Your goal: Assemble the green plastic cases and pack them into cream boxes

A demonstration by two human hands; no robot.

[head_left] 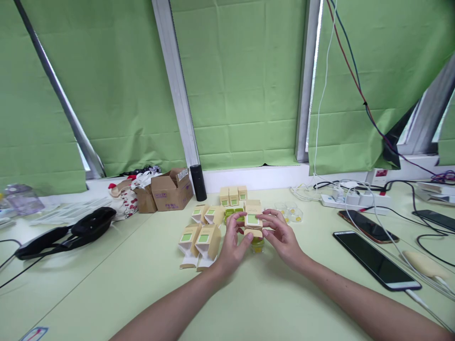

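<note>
Between my two hands is a small tan cardboard box (253,208) with a green label, its near flap folded out towards me. My left hand (236,239) grips its left side, the thumb at the flap. On the other side my right hand (282,234) grips the box with thumb and fingers. Just below the flap a small jar with green in it (258,245) stands on the table, partly hidden. Left of my hands lie several similar boxes (208,239) with open ends. Bright green containers (230,214) show behind my left fingers.
Three upright tan boxes (233,196) stand farther back. Clear plastic cups (293,214) with yellow bits sit behind my right hand. Phones (377,260), cables and a power strip (355,201) occupy the right. A brown carton (172,192), black cylinder (198,183) and black pouch (93,227) are left.
</note>
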